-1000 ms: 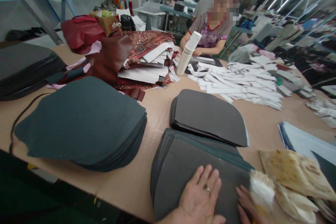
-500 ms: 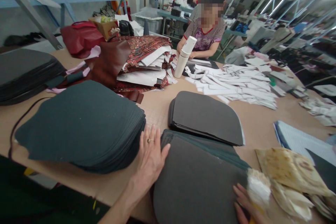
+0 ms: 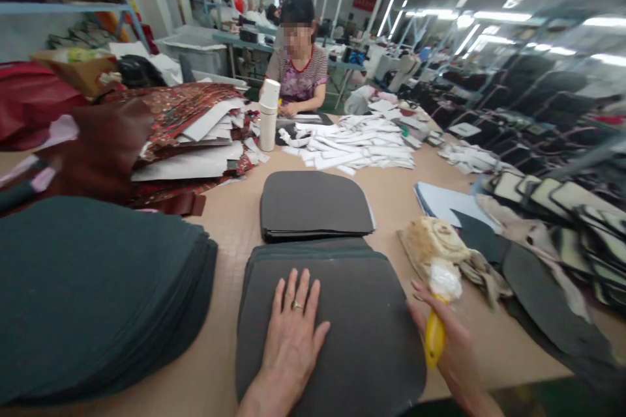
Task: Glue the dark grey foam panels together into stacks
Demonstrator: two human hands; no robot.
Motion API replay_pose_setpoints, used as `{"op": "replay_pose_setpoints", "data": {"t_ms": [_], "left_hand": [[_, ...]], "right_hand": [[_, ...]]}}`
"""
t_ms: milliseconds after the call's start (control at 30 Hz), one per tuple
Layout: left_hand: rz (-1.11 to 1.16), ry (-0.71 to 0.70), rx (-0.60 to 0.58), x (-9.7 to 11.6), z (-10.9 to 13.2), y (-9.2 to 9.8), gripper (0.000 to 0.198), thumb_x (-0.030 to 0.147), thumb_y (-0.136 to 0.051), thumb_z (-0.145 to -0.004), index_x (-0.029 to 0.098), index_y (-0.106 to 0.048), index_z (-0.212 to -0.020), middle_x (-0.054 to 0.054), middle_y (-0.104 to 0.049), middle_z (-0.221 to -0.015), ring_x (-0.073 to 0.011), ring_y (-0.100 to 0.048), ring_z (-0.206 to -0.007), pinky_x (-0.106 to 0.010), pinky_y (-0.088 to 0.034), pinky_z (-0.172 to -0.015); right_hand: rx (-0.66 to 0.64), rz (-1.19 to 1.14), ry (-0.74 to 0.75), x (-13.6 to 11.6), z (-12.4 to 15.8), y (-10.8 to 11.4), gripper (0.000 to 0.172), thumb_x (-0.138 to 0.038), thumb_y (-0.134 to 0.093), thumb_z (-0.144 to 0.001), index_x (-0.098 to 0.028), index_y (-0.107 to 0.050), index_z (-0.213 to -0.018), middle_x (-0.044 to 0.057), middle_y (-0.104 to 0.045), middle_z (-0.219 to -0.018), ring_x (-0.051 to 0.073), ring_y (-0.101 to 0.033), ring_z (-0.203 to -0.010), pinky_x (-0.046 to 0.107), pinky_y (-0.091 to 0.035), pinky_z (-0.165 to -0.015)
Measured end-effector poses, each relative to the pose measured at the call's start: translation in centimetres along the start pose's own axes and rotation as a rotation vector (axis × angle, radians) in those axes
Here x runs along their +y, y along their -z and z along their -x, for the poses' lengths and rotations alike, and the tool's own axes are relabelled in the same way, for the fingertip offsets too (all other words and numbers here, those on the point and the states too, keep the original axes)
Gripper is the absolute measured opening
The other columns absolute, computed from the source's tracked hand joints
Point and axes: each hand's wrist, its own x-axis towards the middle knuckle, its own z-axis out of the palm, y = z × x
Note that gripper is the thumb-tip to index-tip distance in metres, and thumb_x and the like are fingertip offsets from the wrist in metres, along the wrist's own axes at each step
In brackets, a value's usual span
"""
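My left hand (image 3: 293,332) lies flat, fingers spread, on the top dark grey panel (image 3: 362,319) of a rounded stack. Dark green sheets (image 3: 313,249) show under that panel along its far edge. My right hand (image 3: 447,332) holds a brush (image 3: 435,339) with a yellow handle and a whitish head, and its fingertips meet the panel's right edge. Just beyond the brush head sits a stained, cream-coloured block (image 3: 433,239). A smaller stack of grey panels (image 3: 317,202) stands directly behind the one under my left hand.
At left is a tall stack of dark green pieces (image 3: 98,300). Patterned material (image 3: 180,117), a white bottle (image 3: 268,120) and white strips (image 3: 352,143) lie farther back. A person (image 3: 298,71) sits across the table. Dark cut pieces (image 3: 542,293) lie at right.
My left hand has moved from the gap between the stacks onto the grey panel. The view has turned right, and the brush in my right hand now shows more fully.
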Motion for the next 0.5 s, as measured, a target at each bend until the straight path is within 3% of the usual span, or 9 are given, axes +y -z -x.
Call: {"op": "replay_pose_setpoints", "data": {"t_ms": [100, 200, 333, 500], "left_hand": [[-0.091, -0.05, 0.077, -0.6, -0.2, -0.8, 0.05, 0.032, -0.049, -0.083, 0.021, -0.043, -0.132, -0.012, -0.041, -0.14, -0.0315, -0.034, -0.13, -0.05, -0.032, -0.102], [-0.143, -0.092, 0.133, -0.8, -0.4, -1.3, 0.048, 0.034, -0.046, -0.085, 0.021, -0.045, -0.131, -0.012, -0.043, -0.139, -0.0316, -0.035, -0.13, -0.049, -0.031, -0.102], [-0.197, -0.129, 0.159, -1.0, -0.6, -1.8, 0.047, 0.036, -0.043, -0.085, 0.021, -0.046, -0.13, -0.012, -0.043, -0.139, -0.0312, -0.034, -0.13, -0.048, -0.029, -0.102], [-0.217, -0.175, 0.194, -1.7, -0.7, -2.6, 0.048, 0.035, -0.041, -0.084, 0.021, -0.046, -0.13, -0.011, -0.045, -0.138, -0.0305, -0.033, -0.131, -0.047, -0.027, -0.103]], "right_hand": [[0.038, -0.043, -0.263, 1.5, 0.5, 0.8, 0.036, -0.046, -0.061, -0.076, -0.018, -0.057, -0.096, 0.013, -0.065, -0.106, 0.026, -0.063, -0.098, 0.043, -0.049, -0.088], [0.027, -0.235, -0.401, 1.2, 0.7, 0.0, 0.036, -0.048, -0.062, -0.074, -0.018, -0.054, -0.092, 0.012, -0.067, -0.096, 0.024, -0.065, -0.09, 0.04, -0.053, -0.081], [0.058, -0.32, -0.419, -0.5, 0.2, -1.1, 0.04, -0.05, -0.064, -0.072, -0.017, -0.057, -0.093, 0.01, -0.067, -0.096, 0.024, -0.064, -0.092, 0.04, -0.051, -0.083], [0.102, -0.354, -0.432, -1.1, -0.5, -0.7, 0.037, -0.048, -0.061, -0.076, -0.017, -0.055, -0.095, 0.01, -0.067, -0.093, 0.022, -0.065, -0.085, 0.037, -0.052, -0.078]]}}
